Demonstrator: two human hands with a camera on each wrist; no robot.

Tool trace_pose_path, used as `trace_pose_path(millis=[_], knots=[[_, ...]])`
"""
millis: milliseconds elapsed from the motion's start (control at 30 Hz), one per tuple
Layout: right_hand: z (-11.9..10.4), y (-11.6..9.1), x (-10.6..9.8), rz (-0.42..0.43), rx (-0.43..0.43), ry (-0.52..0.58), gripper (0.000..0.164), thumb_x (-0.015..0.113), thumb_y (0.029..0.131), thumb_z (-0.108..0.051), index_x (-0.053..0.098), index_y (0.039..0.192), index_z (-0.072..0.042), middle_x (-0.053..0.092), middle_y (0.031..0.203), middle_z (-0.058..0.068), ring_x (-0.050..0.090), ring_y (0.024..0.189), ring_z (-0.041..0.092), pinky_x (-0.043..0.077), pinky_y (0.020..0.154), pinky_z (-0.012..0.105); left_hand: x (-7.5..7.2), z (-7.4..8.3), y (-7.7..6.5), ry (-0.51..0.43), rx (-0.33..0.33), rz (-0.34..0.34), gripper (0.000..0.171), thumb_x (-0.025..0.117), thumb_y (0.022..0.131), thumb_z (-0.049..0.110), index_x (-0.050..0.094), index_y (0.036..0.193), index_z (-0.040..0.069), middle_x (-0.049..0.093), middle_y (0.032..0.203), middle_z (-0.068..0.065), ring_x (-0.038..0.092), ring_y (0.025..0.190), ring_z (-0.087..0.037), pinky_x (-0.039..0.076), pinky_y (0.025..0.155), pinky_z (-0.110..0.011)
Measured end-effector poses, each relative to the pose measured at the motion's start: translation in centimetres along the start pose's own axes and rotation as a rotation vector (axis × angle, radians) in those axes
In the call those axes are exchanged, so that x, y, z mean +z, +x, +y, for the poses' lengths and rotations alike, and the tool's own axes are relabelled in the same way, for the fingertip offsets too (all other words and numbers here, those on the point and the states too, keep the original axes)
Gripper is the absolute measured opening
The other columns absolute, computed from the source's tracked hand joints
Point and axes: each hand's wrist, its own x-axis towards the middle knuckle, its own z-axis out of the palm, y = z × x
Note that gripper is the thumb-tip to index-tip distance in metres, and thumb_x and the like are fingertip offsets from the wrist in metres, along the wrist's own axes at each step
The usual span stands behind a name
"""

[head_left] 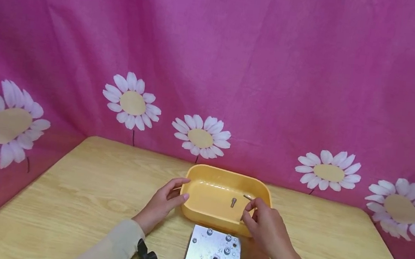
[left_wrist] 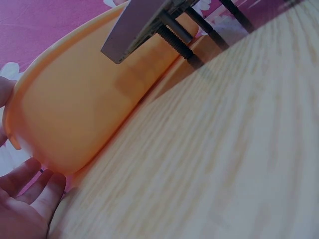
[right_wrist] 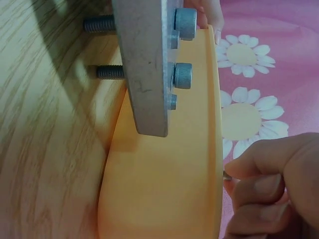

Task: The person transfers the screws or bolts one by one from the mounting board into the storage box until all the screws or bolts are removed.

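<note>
A yellow plastic tray (head_left: 211, 221) stands on the table, with a socket-head screw (head_left: 233, 202) and a thin metal piece (head_left: 248, 197) inside it. At its left end my left hand (head_left: 162, 204) holds the rim, thumb over the edge and the other fingers outside. My right hand (head_left: 267, 227) is over the tray's front right side, thumb and index finger pinching a small metal piece (right_wrist: 227, 175), mostly hidden by the fingers. Just in front of the tray is a metal plate (head_left: 212, 251) carrying several socket-head screws (right_wrist: 183, 75), whose threaded ends stick out underneath.
The light wooden table (head_left: 128, 171) extends to both sides of the tray. Behind it hangs a pink cloth (head_left: 216, 61) with large white daisies. Black wrist mounts (head_left: 146, 256) sit on the sleeves, close to either side of the plate.
</note>
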Motion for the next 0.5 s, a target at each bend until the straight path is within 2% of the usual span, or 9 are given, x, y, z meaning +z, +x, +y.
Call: trace_pose_path(millis=[200,500], knots=[[0.1,-0.17,0.28,0.006,0.016,-0.006,0.007,0.063,0.085,-0.011,0.058,0.09,-0.01,0.044,0.053,-0.005,0.04,0.047,0.009,0.034,0.045,0.023,0.01,-0.07,-0.33,-0.001,-0.011,-0.003,0.045,0.066,0.092,0.033,0.052,0.134,0.03,0.044,0.144,0.003,0.046,0.13,-0.023,0.042,0.106,-0.037],[0.13,0.12,0.22,0.023,0.015,-0.011,0.023,0.065,0.087,-0.013,0.055,0.106,-0.006,0.044,0.053,-0.005,0.04,0.046,0.01,0.033,0.043,0.024,-0.01,0.33,-0.26,-0.003,0.007,-0.006,0.045,0.066,0.092,0.032,0.052,0.135,0.029,0.043,0.145,0.002,0.045,0.131,-0.024,0.041,0.106,-0.037]])
